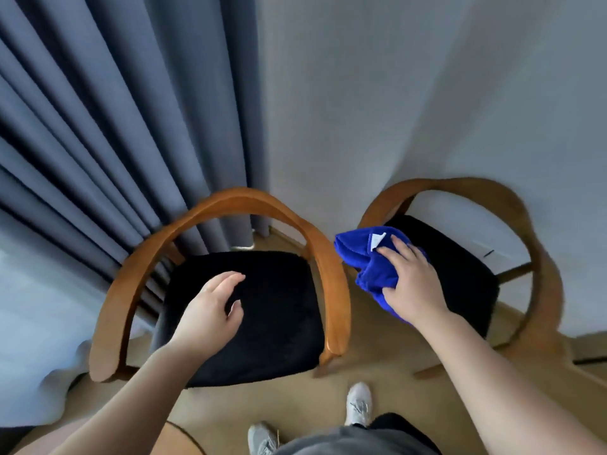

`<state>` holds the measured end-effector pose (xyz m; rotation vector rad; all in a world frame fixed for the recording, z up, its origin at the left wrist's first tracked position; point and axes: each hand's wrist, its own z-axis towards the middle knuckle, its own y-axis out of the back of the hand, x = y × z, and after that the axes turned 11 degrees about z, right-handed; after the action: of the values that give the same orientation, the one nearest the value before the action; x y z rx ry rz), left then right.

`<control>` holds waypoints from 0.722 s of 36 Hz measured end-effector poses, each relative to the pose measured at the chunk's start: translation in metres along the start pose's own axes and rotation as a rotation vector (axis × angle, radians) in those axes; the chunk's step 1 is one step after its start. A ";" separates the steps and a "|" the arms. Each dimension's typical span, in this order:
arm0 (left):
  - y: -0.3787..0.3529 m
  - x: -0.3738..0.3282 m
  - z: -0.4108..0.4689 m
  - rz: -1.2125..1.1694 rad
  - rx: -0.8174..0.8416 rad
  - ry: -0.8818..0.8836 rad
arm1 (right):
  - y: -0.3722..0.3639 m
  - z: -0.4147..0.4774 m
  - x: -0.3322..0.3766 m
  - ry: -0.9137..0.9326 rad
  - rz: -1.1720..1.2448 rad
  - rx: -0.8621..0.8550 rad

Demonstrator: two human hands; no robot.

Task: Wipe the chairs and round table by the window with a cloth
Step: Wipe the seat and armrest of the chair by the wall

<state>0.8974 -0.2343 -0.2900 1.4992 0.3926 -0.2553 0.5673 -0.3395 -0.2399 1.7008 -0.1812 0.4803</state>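
Right hand (410, 284): fingers are curled round a bunched blue cloth (363, 261), which is held right of centre at the near-left edge of the right chair (538, 244). Whether the wood is touched cannot be told.
Left hand (210, 307): loosely spread with fingers slightly bent, and nothing is held. It is seen over the black seat (279, 330) of the left chair (230, 203), lower centre-left. Contact cannot be told.
Chairs: set side by side, near but apart, before a grey curtain (115, 126) and a pale wall (394, 93).

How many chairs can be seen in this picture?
2. The left chair stands by the curtain, under the left hand. The right chair stands against the wall, behind the right hand gripping the blue cloth. Others may stand outside the view.
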 end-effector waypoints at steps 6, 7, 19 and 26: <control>-0.020 -0.056 0.011 0.000 0.090 -0.077 | 0.021 -0.028 -0.069 -0.139 0.011 -0.025; -0.024 -0.066 0.013 -0.002 0.102 -0.084 | 0.023 -0.031 -0.080 -0.154 0.017 -0.026; -0.091 -0.225 0.043 0.086 0.146 -0.244 | 0.056 -0.060 -0.232 -0.225 0.093 0.024; -0.116 -0.296 0.044 0.157 0.178 -0.220 | 0.072 -0.064 -0.298 -0.245 0.118 0.051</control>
<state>0.5849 -0.3075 -0.2749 1.6473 0.0768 -0.3328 0.2578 -0.3354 -0.2898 1.8031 -0.4519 0.3645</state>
